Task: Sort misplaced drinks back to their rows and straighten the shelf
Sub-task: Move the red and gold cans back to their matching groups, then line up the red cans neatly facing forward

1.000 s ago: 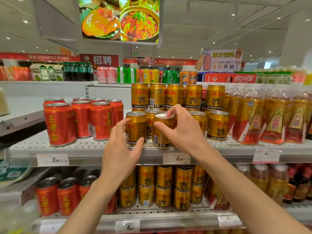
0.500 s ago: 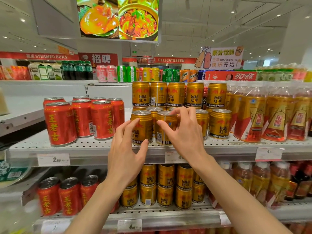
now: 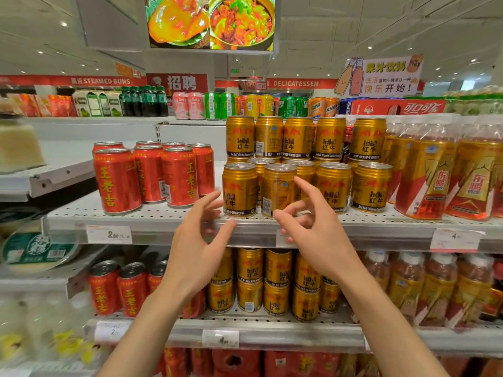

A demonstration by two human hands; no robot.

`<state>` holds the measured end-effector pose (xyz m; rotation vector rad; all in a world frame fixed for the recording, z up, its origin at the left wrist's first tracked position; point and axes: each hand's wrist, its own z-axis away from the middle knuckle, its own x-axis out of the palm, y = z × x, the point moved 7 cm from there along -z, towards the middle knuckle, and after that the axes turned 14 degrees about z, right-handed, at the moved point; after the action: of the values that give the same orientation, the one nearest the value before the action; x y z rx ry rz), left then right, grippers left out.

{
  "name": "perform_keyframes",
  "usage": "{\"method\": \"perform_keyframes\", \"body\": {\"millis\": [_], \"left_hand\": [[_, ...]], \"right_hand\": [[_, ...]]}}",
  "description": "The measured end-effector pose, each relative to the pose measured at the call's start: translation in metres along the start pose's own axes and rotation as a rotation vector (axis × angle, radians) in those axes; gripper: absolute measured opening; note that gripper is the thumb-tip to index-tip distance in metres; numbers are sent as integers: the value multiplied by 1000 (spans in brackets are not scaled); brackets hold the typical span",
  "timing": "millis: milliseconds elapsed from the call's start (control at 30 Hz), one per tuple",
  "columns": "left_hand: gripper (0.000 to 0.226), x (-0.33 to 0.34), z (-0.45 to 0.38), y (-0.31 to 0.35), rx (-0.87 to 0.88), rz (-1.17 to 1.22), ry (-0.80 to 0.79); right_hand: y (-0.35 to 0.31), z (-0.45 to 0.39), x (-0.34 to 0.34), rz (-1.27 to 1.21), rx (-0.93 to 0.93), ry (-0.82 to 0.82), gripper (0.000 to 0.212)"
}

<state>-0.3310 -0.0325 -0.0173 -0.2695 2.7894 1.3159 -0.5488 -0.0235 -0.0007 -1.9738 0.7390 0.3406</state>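
Gold Red Bull cans stand on the white middle shelf (image 3: 163, 221), with a second layer stacked behind. The two front left ones are a can (image 3: 239, 187) with its label forward and a can (image 3: 277, 189) turned barcode-forward. My left hand (image 3: 200, 248) hovers just below and in front of the first can, fingers spread, holding nothing. My right hand (image 3: 315, 229) is in front of the second can, fingers apart and blurred, touching nothing that I can see. Red herbal tea cans (image 3: 117, 180) stand in a group to the left.
Orange bottled drinks (image 3: 432, 180) fill the shelf's right side. The lower shelf holds more gold cans (image 3: 250, 278), red cans (image 3: 104, 289) and bottles. Price tags (image 3: 109, 234) line the shelf edges. A side shelf (image 3: 40, 180) juts out at left.
Both hands have let go of the two front gold cans and drawn back toward me and downward. The cans now stand on the shelf, side by side.
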Motion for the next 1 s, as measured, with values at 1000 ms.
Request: {"method": "perform_keyframes", "body": {"millis": [1000], "left_hand": [[23,-202,5,-93,-178,204,-107]], "right_hand": [[-85,43,182,27,133,39,12]]}}
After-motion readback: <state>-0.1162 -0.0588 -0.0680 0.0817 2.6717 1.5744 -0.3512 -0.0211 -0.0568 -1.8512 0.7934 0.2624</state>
